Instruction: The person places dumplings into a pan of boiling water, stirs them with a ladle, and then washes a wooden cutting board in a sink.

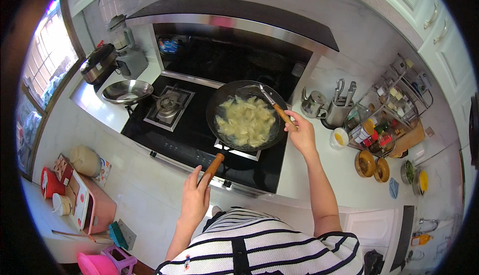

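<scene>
A dark wok sits over the right burner of the black gas hob. Many pale dumplings lie in cloudy liquid inside it. My left hand is at the wok's wooden handle, with the fingers around its near end. In my right hand is the wooden handle of a metal spatula, held at the wok's right rim. Its metal end reaches to the far inner side of the wok, partly hard to make out there.
Left of the bare burner stands a steel pan, with a blender and a rice cooker behind. Along the right counter are a metal kettle, a knife block, a white cup, wooden bowls and a spice rack. A range hood overhangs the hob.
</scene>
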`<action>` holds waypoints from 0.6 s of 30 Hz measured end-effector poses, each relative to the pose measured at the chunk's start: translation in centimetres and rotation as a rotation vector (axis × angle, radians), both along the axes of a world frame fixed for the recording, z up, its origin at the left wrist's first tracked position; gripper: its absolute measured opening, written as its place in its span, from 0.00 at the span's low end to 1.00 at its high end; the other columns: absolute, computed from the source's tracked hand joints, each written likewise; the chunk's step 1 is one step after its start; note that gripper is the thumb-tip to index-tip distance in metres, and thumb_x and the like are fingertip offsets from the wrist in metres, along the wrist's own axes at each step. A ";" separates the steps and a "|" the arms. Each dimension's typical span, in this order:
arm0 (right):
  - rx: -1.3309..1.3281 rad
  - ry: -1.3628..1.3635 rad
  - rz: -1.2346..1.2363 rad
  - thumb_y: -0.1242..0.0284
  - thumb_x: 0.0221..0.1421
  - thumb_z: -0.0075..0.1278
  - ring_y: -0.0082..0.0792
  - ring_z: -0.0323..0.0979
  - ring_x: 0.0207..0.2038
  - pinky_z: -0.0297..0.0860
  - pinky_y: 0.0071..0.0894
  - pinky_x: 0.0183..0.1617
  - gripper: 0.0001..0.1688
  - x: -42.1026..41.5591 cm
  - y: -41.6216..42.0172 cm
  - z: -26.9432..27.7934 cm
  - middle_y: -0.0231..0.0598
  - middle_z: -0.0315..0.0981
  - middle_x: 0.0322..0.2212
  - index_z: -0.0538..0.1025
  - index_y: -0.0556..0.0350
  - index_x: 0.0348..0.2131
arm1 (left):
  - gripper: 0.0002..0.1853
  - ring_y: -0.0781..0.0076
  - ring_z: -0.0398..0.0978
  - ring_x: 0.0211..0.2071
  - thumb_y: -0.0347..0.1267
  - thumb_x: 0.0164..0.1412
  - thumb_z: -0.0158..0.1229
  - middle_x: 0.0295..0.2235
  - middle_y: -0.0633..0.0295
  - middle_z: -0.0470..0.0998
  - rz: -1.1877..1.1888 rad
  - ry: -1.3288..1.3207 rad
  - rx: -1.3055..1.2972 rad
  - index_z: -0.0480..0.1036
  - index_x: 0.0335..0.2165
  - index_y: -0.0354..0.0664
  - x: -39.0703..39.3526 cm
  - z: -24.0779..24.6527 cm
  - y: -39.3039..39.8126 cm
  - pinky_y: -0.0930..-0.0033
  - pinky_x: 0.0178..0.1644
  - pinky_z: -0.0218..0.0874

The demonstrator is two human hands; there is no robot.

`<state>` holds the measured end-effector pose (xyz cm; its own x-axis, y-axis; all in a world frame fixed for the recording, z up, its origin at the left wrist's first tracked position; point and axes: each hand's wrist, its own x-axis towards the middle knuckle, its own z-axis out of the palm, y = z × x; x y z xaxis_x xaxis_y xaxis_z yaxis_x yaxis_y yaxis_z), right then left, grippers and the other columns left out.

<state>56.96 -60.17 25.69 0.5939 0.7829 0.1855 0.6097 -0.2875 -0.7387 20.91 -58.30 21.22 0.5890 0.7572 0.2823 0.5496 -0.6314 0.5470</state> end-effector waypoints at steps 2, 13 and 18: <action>-0.016 -0.071 0.019 0.76 0.53 0.52 0.39 0.78 0.31 0.69 0.37 0.37 0.24 -0.1 -1.5 1.3 0.40 0.79 0.26 0.74 0.41 0.50 | 0.22 0.42 0.64 0.54 0.21 0.54 0.55 0.57 0.45 0.62 0.000 -0.016 -0.004 0.70 0.50 0.37 0.2 -0.1 0.0 0.52 0.58 0.57; -0.175 -0.508 0.001 0.76 0.51 0.53 0.48 0.75 0.31 0.68 0.45 0.35 0.22 0.2 -7.5 3.3 0.44 0.77 0.31 0.76 0.43 0.47 | 0.19 0.43 0.65 0.52 0.22 0.54 0.55 0.55 0.45 0.64 0.003 -0.076 0.026 0.71 0.47 0.34 1.1 0.5 0.5 0.53 0.56 0.58; -0.293 -0.663 -0.003 0.78 0.49 0.53 0.46 0.74 0.30 0.68 0.43 0.32 0.20 0.2 -9.2 4.7 0.41 0.75 0.26 0.78 0.45 0.44 | 0.19 0.43 0.66 0.52 0.22 0.54 0.55 0.55 0.45 0.64 0.017 -0.095 0.009 0.72 0.47 0.34 1.1 0.4 0.6 0.53 0.56 0.58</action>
